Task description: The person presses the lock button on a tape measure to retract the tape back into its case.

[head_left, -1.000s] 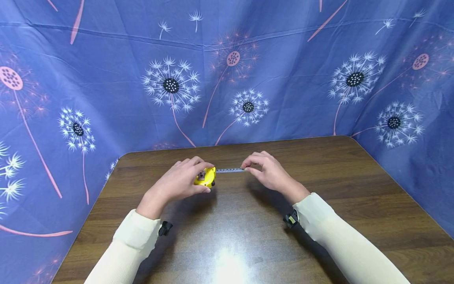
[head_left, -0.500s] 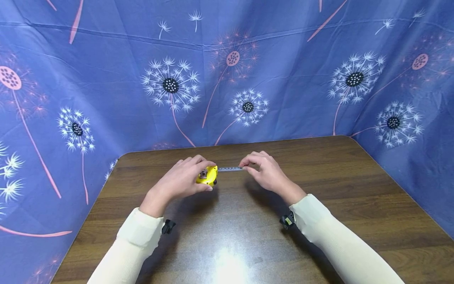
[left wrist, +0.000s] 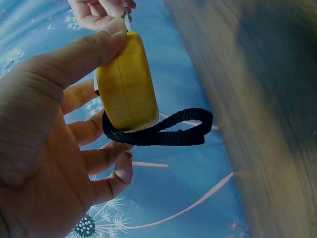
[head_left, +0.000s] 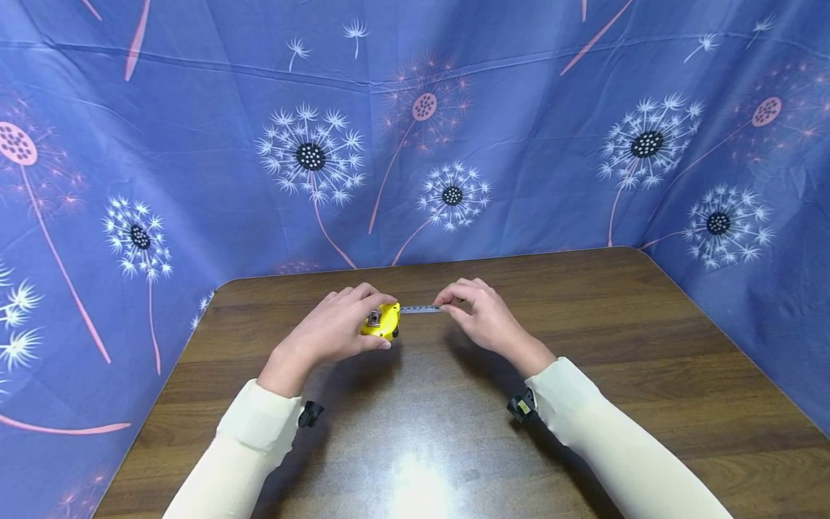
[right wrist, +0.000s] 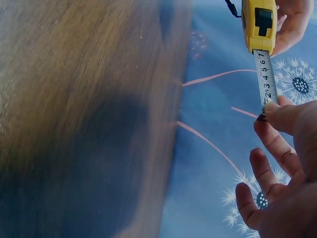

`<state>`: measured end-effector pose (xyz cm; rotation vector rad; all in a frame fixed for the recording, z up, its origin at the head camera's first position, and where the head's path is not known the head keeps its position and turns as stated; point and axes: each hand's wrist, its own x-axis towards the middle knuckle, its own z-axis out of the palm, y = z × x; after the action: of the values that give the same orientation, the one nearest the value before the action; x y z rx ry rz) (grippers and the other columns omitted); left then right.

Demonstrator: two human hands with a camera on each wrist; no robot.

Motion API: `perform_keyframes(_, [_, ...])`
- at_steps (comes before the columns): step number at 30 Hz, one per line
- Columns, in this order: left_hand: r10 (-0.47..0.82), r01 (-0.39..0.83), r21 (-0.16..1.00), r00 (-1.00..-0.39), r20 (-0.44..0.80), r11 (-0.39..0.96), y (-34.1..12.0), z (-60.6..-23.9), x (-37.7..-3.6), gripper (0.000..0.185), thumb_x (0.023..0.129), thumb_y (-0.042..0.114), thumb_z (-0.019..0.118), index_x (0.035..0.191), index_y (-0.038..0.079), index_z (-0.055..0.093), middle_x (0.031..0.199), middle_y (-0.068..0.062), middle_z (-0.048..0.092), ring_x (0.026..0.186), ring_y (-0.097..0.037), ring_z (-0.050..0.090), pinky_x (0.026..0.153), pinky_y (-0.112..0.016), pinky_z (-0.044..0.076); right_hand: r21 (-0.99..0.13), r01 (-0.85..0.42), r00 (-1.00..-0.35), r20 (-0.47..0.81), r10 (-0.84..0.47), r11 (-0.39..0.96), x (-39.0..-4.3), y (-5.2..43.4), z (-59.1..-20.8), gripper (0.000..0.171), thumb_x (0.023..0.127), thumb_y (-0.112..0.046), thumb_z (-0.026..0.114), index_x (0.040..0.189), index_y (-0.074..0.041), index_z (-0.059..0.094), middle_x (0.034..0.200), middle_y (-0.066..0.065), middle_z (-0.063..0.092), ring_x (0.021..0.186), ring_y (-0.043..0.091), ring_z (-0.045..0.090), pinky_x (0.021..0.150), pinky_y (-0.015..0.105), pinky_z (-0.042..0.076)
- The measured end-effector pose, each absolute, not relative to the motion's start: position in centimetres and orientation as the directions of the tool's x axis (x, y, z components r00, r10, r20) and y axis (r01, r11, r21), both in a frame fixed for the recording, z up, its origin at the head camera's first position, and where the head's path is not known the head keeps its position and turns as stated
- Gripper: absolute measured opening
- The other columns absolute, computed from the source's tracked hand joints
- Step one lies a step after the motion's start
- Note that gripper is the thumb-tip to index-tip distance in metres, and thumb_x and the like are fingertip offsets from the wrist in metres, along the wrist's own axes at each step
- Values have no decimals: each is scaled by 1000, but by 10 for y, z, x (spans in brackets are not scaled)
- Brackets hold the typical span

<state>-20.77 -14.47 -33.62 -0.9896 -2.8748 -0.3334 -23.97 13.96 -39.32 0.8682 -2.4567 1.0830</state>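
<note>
My left hand [head_left: 333,328] grips a yellow tape measure [head_left: 385,322] between thumb and fingers, above the table. In the left wrist view the tape measure [left wrist: 130,84] shows its smooth yellow edge, and a black wrist strap [left wrist: 173,131] hangs in a loop from its lower end. A short length of silver blade [head_left: 420,309] spans the gap to my right hand [head_left: 489,317]. That hand pinches the blade's end between thumb and forefinger, its other fingers loosely bent. Printed numbers up to about 7 show on the blade [right wrist: 265,74] in the right wrist view.
A brown wood-grain table [head_left: 583,310] with rounded far corners lies under both hands. Blue cloth [head_left: 538,180] printed with dandelions hangs behind it and along both sides. A bright light reflection sits on the near part of the tabletop.
Both hands have drawn slightly closer together, the tape measure shifting a little right and the right hand a little left. The exposed blade between them looks shorter.
</note>
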Motion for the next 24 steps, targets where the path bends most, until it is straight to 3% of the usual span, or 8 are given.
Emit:
perform_keyframes(4, [597,616,177,-788,150,768,-144,-336,-209,69,82,42,88,142,21,61,122,0,60,105,-23,59,91,-47,46,-554,-645,-762,514,-393,527,-240,139,-394,13,93,-5,76,96,-18,76,97,-9,71,91,30,60,75,36,49])
perform_keyframes(11, [600,619,178,-786,151,765,-142,-337,-209,69,82,43,88,142,22,61,123,0,60,105,-23,59,91,-47,46,-569,-643,-765,509,-395,512,-240,136,-395,13,93,-5,76,97,-17,76,96,-7,71,91,25,58,78,50,50])
perform_keyframes(18, [598,613,191,-790,135,767,-138,-337,-210,69,82,43,88,142,23,61,124,1,59,107,-22,59,92,-47,45,-560,-653,-757,507,-412,510,-239,132,-394,12,93,-6,77,97,-17,76,95,-8,70,92,30,59,79,47,46])
perform_keyframes(24, [603,618,185,-786,136,764,-137,-337,-210,69,82,43,88,142,22,61,123,0,60,105,-22,59,92,-47,46,-546,-662,-749,516,-415,514,-239,131,-395,14,92,-6,78,98,-19,76,93,-9,70,89,18,55,78,40,44])
